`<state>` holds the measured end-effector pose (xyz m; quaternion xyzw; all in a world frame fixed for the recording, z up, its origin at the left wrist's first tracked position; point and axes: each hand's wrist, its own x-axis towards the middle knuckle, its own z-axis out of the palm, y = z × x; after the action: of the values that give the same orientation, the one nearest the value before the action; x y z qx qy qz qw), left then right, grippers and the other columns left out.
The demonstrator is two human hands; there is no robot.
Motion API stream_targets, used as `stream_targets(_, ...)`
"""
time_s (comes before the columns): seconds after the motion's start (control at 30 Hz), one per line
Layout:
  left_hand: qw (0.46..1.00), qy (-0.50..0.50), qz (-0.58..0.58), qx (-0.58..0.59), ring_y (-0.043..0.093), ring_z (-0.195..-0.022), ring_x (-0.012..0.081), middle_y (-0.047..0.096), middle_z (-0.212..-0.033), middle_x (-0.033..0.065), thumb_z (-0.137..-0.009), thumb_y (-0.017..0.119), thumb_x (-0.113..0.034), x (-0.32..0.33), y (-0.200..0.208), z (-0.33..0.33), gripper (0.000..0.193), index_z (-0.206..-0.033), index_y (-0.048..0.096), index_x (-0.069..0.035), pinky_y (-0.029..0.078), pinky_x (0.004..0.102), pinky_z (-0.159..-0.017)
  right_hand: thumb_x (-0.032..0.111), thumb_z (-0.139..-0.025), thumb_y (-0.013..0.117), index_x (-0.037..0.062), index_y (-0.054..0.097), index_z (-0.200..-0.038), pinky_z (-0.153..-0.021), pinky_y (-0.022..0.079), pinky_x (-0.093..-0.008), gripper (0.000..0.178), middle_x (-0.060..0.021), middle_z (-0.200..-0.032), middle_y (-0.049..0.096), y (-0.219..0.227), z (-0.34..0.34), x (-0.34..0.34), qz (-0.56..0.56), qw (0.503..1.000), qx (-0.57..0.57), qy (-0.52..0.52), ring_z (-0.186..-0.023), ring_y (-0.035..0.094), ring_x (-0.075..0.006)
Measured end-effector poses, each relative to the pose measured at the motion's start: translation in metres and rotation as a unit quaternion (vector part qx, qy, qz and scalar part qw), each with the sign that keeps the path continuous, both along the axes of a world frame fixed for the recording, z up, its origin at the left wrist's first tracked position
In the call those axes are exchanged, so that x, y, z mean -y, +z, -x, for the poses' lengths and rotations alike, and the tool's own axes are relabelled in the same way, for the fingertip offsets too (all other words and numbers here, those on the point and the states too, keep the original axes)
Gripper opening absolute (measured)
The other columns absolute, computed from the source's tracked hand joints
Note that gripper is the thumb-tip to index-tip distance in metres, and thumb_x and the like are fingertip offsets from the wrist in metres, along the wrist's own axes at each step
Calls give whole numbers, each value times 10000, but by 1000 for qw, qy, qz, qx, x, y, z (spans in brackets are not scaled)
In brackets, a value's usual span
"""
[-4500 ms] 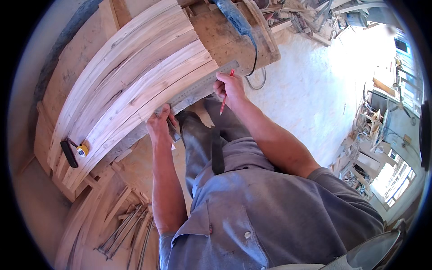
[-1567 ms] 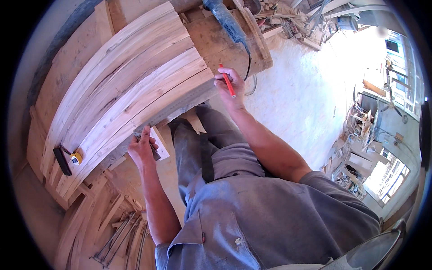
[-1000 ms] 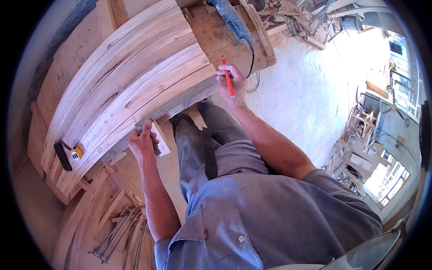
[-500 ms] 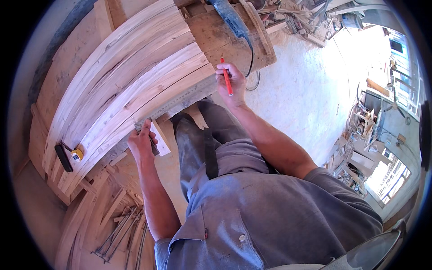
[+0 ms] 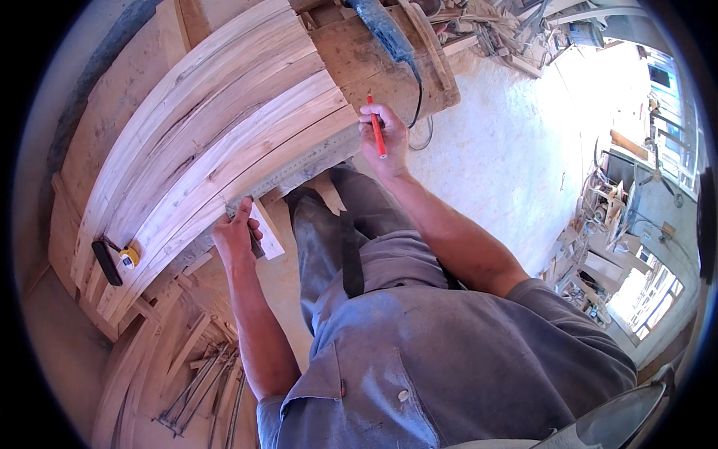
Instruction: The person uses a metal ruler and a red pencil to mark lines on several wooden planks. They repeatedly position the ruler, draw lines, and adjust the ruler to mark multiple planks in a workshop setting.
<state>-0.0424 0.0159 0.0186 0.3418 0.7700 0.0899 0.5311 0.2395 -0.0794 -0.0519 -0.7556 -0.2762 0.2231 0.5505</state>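
My right hand [image 5: 384, 138] is closed around a red pencil [image 5: 378, 135], held upright near the right end of the boards. Along the near edge of the pale wooden boards [image 5: 217, 138], my left hand [image 5: 238, 233] grips a metal square [image 5: 256, 243], mostly covered by my fingers. A graduated metal strip [image 5: 299, 161] runs along that same edge between my hands; whether it joins the square I cannot tell. The boards lie side by side in a wide, curved-looking panel. Beside my left fingers is a white-faced wooden piece [image 5: 268, 230].
A blue corded power tool [image 5: 383, 30] lies on the wooden bench [image 5: 359, 67] beyond my right hand. A yellow tape measure [image 5: 129, 258] and a black case-like object [image 5: 107, 263] sit at the boards' left end. Metal clamps [image 5: 196, 389] and wood scraps [image 5: 508, 45] lie around.
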Motion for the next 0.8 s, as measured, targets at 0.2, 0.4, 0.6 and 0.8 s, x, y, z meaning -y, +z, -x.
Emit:
stream_targets(0.2, 1000, 5, 3, 20, 522, -419, 148, 586, -602, 74, -860, 792, -320, 2, 3, -8, 380, -765, 599, -7, 402, 293, -390, -123, -817, 614, 33, 623, -1116, -741, 512, -256, 338, -52, -907, 639, -7, -11, -1, 19, 994, -99, -33, -820, 596, -111)
stream_targets(0.4, 998, 10, -10, 64, 528, -428, 152, 589, -601, 80, -870, 784, -290, 16, -9, -20, 363, -766, 573, -14, 411, 300, -407, -122, -765, 679, 52, 636, -1126, -728, 527, -280, 403, -37, -886, 619, -2, -18, -9, -24, 958, -250, -139, -785, 603, -141)
stream_targets(0.6, 995, 20, -19, 98, 533, -440, 151, 598, -614, 79, -885, 768, -279, 21, -6, -41, 341, -812, 600, 9, 413, 302, -418, -156, -702, 697, 44, 645, -1097, -685, 509, -269, 446, -34, -871, 612, -8, -44, -7, -14, 942, -285, -177, -761, 584, -123)
stream_targets(0.8, 993, 15, 1, 117, 553, -459, 169, 590, -622, 75, -888, 768, -327, 16, -14, -35, 361, -837, 609, -7, 439, 317, -426, -141, -733, 655, 59, 615, -1086, -521, 412, -260, 408, -40, -828, 601, -1, -42, -11, -18, 938, -292, -185, -640, 568, -134)
